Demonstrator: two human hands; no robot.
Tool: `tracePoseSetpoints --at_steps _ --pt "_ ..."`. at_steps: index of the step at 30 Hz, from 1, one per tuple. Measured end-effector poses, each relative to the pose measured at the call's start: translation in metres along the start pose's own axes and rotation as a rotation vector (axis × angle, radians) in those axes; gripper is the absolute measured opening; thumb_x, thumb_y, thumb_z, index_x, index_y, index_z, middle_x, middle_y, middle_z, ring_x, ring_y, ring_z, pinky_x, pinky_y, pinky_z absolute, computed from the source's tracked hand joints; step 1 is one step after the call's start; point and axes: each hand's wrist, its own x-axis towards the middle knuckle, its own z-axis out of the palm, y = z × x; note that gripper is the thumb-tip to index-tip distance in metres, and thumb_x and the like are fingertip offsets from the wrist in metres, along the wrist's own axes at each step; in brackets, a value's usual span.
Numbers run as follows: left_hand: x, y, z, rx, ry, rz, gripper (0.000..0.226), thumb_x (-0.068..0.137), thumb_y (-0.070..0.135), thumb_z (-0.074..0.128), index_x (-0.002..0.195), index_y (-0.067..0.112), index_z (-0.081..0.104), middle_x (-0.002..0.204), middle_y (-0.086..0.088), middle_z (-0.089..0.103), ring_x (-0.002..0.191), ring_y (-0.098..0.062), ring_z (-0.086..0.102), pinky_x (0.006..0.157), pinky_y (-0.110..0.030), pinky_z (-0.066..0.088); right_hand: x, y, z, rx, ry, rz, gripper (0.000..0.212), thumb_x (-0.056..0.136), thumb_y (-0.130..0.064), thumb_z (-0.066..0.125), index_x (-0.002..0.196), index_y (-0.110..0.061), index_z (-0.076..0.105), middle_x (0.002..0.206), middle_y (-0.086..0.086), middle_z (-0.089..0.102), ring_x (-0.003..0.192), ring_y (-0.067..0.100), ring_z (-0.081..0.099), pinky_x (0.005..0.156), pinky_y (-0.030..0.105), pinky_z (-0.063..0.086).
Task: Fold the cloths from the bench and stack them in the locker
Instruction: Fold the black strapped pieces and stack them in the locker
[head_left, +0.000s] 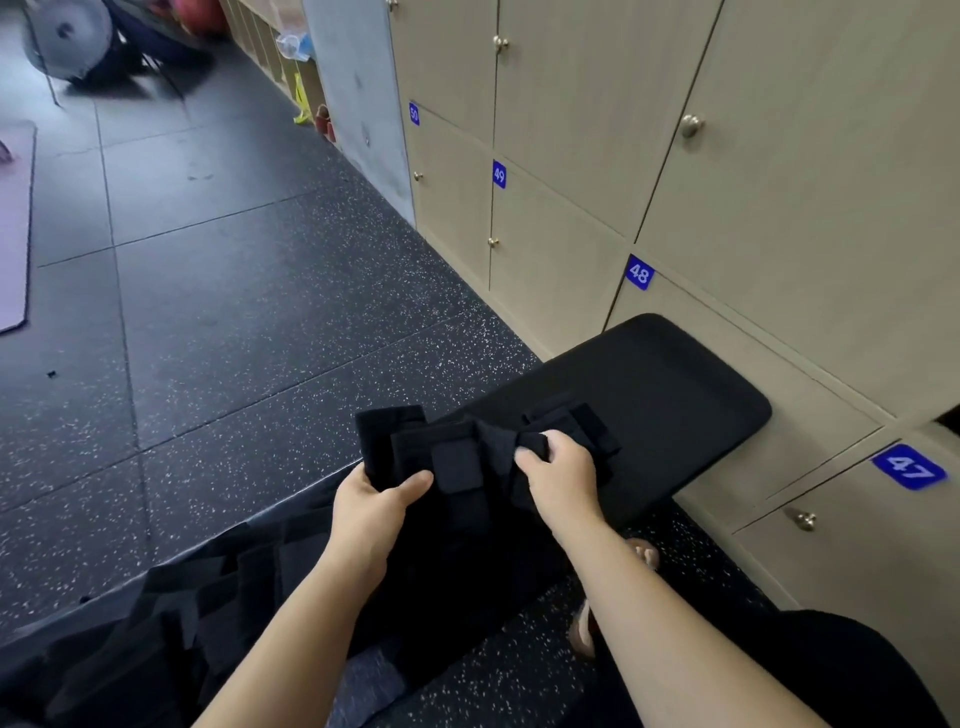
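Grip is two-handed: our left hand (382, 501) and right hand (563, 480) curl round the black cloth (457, 460), over the padded surface (675, 384). We should match its edges and smooth the bunched middle first

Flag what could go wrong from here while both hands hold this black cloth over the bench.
1. The black fabric cloth is bunched where the right hand grips it, while the left hand pinches a flat edge; the fold may come out uneven.
2. It is black against the black padded bench and the pile of black cloths, so edges are hard to see.
3. The beige locker doors in view look closed; both hands are full.
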Motion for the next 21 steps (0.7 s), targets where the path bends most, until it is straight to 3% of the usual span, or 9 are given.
tracePoseSetpoints --at_steps 2,4,7,12,15,17,19,21 --pt "-0.008 0.010 0.007 -0.030 -0.024 0.003 0.020 0.080 0.001 0.075 0.097 0.010 0.067 0.087 -0.009 0.076 0.083 -0.030 0.073 0.083 -0.049 0.058 -0.003 -0.009 -0.022 0.150 0.049 -0.027 0.017 0.082 -0.019 0.062 0.069 -0.009 0.056 0.065 0.009 0.058 0.062 0.016 0.050 0.060 0.033 0.040" --pt "-0.018 0.020 0.020 -0.044 -0.066 0.011 0.020 0.081 0.001 0.075 0.098 0.009 0.067 0.087 -0.010 0.076 0.083 -0.031 0.073 0.083 -0.050 0.058 -0.009 -0.017 -0.047 0.281 0.094 -0.034 0.020 0.083 -0.018 0.062 0.076 0.000 0.056 0.069 0.017 0.057 0.063 0.017 0.049 0.059 0.034 0.041" --pt "-0.037 0.032 0.047 -0.044 -0.149 0.032 0.022 0.081 0.003 0.075 0.100 0.011 0.068 0.089 -0.007 0.077 0.083 -0.028 0.074 0.083 -0.048 0.058 -0.019 -0.020 -0.090 0.410 0.185 -0.041 0.027 0.085 -0.015 0.063 0.077 0.007 0.050 0.068 0.007 0.050 0.064 0.017 0.044 0.059 0.032 0.038" --pt "-0.080 0.043 0.101 -0.059 -0.284 0.036 0.025 0.081 0.004 0.075 0.103 0.012 0.067 0.092 -0.009 0.076 0.082 -0.029 0.074 0.075 -0.043 0.060 -0.044 -0.013 -0.164 0.567 0.330 0.000 0.014 0.090 -0.011 0.063 0.078 -0.004 0.064 0.074 0.004 0.065 0.068 0.015 0.060 0.057 0.022 0.051" --pt "-0.108 0.043 0.137 -0.064 -0.364 0.026 0.025 0.081 0.005 0.076 0.102 0.013 0.067 0.090 -0.009 0.076 0.081 -0.029 0.074 0.073 -0.042 0.060 -0.060 -0.008 -0.209 0.659 0.416 0.033 0.013 0.091 -0.009 0.063 0.078 -0.013 0.064 0.077 0.000 0.067 0.071 0.012 0.062 0.053 0.013 0.048" --pt "-0.125 0.041 0.162 -0.060 -0.415 0.011 0.027 0.080 0.005 0.077 0.104 0.013 0.066 0.093 -0.009 0.076 0.084 -0.029 0.074 0.077 -0.043 0.060 -0.071 -0.003 -0.238 0.720 0.463 0.061 0.016 0.090 -0.011 0.064 0.075 -0.015 0.061 0.076 -0.002 0.063 0.073 0.014 0.059 0.061 0.017 0.047" --pt "-0.140 0.037 0.186 -0.053 -0.457 0.001 0.030 0.079 0.006 0.078 0.106 0.011 0.066 0.097 -0.010 0.075 0.086 -0.030 0.073 0.080 -0.044 0.059 -0.080 0.007 -0.267 0.761 0.504 0.108 0.018 0.091 -0.012 0.064 0.074 -0.017 0.058 0.077 -0.004 0.059 0.072 0.010 0.055 0.079 0.025 0.043" --pt "-0.154 0.034 0.209 -0.044 -0.495 -0.008 0.030 0.078 0.006 0.078 0.106 0.010 0.067 0.097 -0.011 0.075 0.087 -0.031 0.073 0.083 -0.047 0.058 -0.086 0.020 -0.293 0.799 0.545 0.131 0.010 0.089 -0.013 0.066 0.082 -0.008 0.061 0.084 -0.001 0.061 0.081 0.011 0.058 0.090 0.033 0.044"
